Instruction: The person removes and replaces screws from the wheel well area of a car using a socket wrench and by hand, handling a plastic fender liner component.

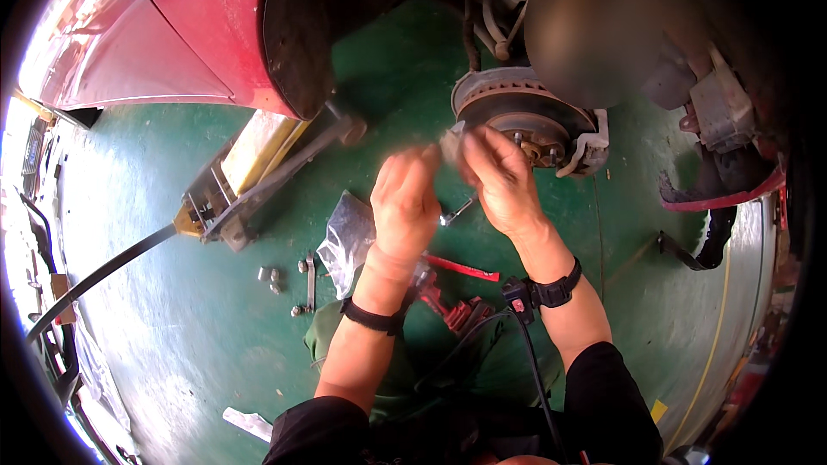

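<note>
The right hand (502, 185) pinches a small pale piece (450, 146) between thumb and fingers, just in front of the brake disc (495, 108); blur hides exactly what it is. The left hand (405, 207) is curled beside it, knuckles up, and I cannot tell whether its fingers grip anything. To handle the piece well, I would keep the right pinch light but firm and work the left fingertips close to it — short, controlled moves rather than one wide pull. Holding it lower, nearer the clear plastic bag (346, 241), should make a dropped bit easier to find than one lost around the ratchet (459, 210) or the red cordless power tool (450, 303). Knuckles are best kept off the wheel studs (553, 155), and any grease on the fingers away from the disc's face.
</note>
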Available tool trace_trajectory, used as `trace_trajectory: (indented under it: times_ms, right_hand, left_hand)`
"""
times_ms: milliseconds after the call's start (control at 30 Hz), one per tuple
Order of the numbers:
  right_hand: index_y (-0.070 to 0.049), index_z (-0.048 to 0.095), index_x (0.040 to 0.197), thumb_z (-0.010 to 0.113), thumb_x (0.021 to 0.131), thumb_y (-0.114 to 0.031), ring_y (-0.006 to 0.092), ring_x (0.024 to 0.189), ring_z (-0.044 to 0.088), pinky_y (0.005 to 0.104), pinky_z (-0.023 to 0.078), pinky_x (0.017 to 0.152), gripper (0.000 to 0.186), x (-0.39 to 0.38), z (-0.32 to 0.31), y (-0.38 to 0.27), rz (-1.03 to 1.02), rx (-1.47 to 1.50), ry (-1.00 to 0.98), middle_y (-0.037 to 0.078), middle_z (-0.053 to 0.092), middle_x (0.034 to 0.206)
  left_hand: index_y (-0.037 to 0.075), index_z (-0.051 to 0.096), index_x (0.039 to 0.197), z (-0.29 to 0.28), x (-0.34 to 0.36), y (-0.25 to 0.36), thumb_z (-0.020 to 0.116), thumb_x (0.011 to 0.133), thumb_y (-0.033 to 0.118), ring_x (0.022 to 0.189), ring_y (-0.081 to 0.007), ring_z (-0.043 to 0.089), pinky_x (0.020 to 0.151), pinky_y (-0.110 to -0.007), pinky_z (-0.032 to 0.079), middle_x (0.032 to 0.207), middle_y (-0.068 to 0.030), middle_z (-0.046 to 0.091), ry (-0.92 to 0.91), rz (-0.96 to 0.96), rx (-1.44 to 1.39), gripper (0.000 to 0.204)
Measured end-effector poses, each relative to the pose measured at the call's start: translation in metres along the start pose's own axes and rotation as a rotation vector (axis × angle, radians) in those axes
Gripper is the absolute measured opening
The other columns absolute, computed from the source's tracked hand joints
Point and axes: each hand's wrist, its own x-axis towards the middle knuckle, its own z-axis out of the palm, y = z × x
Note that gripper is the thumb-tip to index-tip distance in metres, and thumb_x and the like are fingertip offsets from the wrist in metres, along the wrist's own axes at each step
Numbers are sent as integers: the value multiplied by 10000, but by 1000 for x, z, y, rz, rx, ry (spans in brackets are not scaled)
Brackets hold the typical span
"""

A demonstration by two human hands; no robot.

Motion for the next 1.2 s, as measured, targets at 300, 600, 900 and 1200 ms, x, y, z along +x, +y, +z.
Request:
trace_trajectory:
  times_ms: [300,600,900,1200]
  right_hand:
    - [-35,637,952,601,1009,-259,15,668,449,187,350,571,233,1,-4,-7,100,48,-4,-55,564,756]
    - [-18,644,860,599,1005,-269,38,605,471,220,392,558,293,7,-10,12,-91,-350,249,-31,531,633]
    - [-78,570,1111,632,872,-184,326,1051,610,441,491,884,268,-39,-52,191,143,-1496,-379,169,648,1072]
    - [-72,556,1189,662,881,-297,304,1266,489,491,359,1085,397,-58,-81,273,376,-1791,-565,141,596,1254]
  left_hand:
    - [-12,646,976,3,-2,6,625,847,-107,777,-272,654,705,-329,527,853,-139,657,8,-104,-83,161]
    - [-42,676,997,2,-9,-5,665,933,73,653,-114,541,610,-258,460,759,-48,627,-89,-458,-149,132]
    - [-42,700,984,-14,2,-6,608,993,179,654,-105,549,603,-255,443,801,-57,663,-45,-970,-855,239]
    - [30,627,931,-37,10,5,596,994,157,631,-106,578,575,-234,454,803,-42,658,-189,-906,-1102,145]
